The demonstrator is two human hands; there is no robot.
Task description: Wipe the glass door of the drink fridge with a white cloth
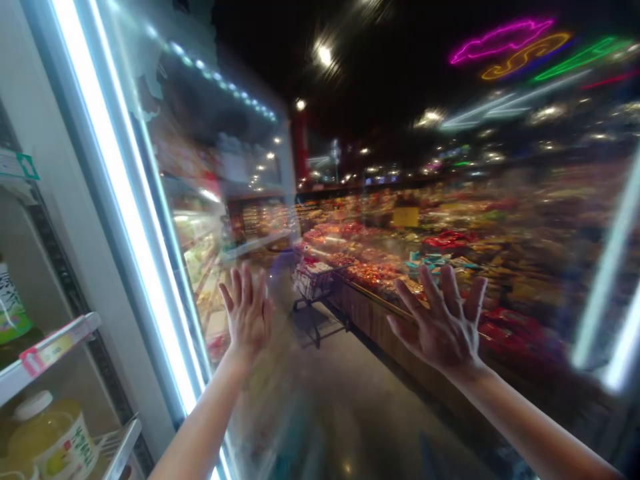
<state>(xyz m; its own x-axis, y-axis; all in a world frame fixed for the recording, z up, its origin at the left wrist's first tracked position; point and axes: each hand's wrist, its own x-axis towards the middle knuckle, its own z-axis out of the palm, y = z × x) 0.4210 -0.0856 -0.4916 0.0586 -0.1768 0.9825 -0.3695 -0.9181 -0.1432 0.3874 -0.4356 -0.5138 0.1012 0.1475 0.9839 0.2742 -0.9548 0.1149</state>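
Note:
Both arms reach forward into the middle of the view. My left hand [249,313] is raised with its fingers stretched out and holds nothing. It is nearest to a see-through glass pane [220,133] beside the bright light strips [120,193]. My right hand [445,320] is also raised, with its fingers spread wide and nothing in it. The back of this hand faces me. Whether either palm presses on glass, I cannot tell. Past the hands, the scene is blurred.
On the left, a lit fridge shelf [55,353] has a bottle of yellow drink [50,433] below it. Further off, a shopping cart [317,283] stands in the aisle. A long bin of packaged goods [370,270] runs along the right. Neon signs [505,43] glow overhead.

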